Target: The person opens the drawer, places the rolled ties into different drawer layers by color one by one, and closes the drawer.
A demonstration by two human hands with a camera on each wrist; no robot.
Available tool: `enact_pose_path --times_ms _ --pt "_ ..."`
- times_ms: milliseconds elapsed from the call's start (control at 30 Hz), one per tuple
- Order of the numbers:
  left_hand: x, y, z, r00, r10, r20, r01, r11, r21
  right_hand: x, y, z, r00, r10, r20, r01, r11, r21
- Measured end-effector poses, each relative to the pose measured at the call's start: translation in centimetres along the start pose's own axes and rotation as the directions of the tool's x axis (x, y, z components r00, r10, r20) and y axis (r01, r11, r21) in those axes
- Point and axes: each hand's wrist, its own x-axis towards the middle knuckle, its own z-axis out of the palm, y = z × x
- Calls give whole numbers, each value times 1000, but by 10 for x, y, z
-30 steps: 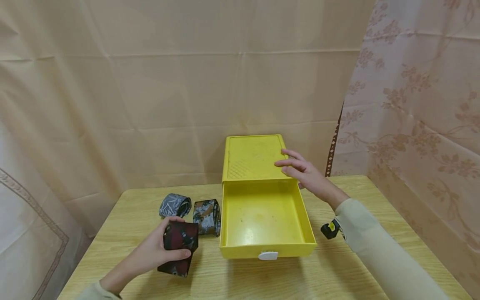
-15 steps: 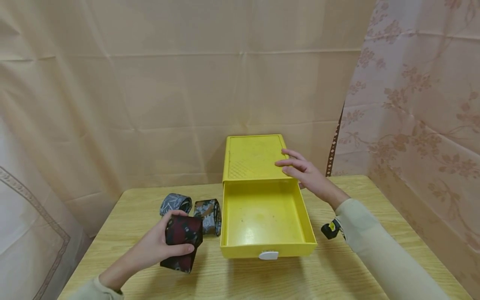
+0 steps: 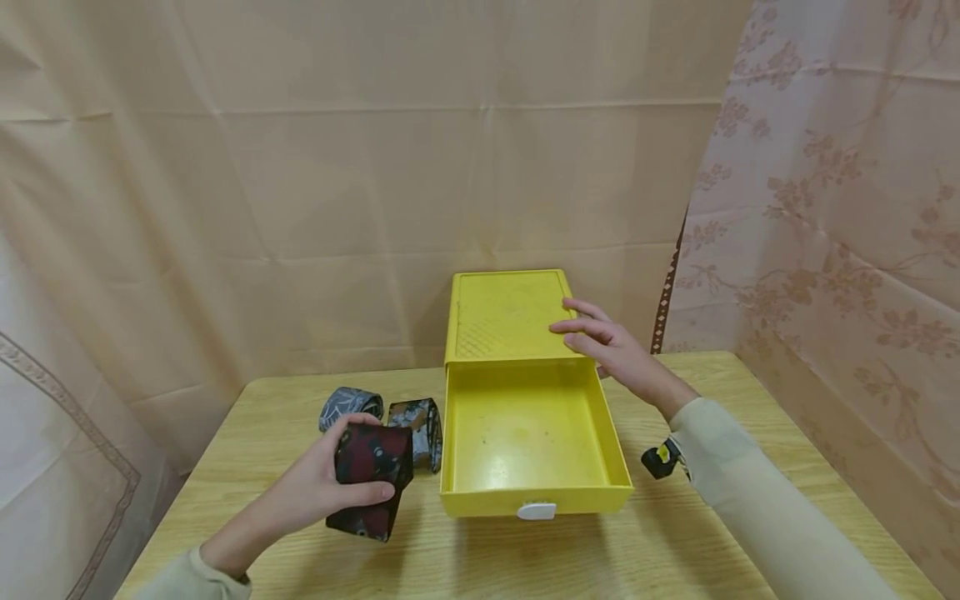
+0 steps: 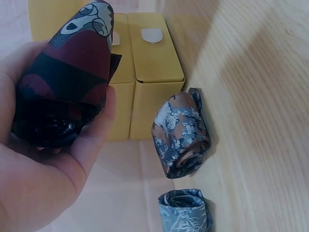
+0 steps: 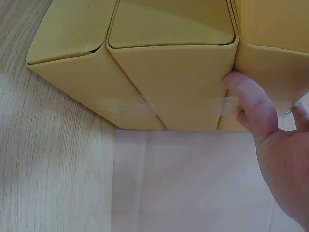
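My left hand [image 3: 318, 487] holds a rolled necktie [image 3: 371, 454], dark red and black with a pale figure, between thumb and fingers above the table. Behind it on the table lie two more rolled neckties: a grey-blue one [image 3: 348, 407] with pale lines, partly hidden by the hand, and a brown and grey floral one [image 4: 181, 133]. To their right stands a yellow drawer unit [image 3: 506, 308] with its top drawer [image 3: 487, 503] pulled out; nothing lies inside. My right hand [image 3: 618, 350] rests on the unit's top right edge, fingers extended; in the right wrist view the thumb touches its side.
The wooden table [image 3: 675, 542] runs up to a beige curtain [image 3: 337, 208] behind the unit. A floral curtain [image 3: 847, 250] hangs on the right. The drawer, with a white handle [image 3: 537, 511], juts out over the table toward me.
My left hand has moved slightly right and up with the rolled dark red necktie, closer to the drawer. The right hand and the drawer have stayed in place.
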Motion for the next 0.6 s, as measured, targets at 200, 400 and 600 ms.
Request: enact_pose_path --times_ms 200,400,600 --pt "0 7 1 1000 12 -1 -12 1000 -6 0 -1 0 1000 -1 1 1 1000 4" --pt "1 14 2 1000 29 11 -29 999 -15 0 -1 0 1000 9 3 -9 1000 -7" --pt "2 22 2 999 46 15 -46 999 -9 0 -1 0 1000 2 2 -3 1000 13"
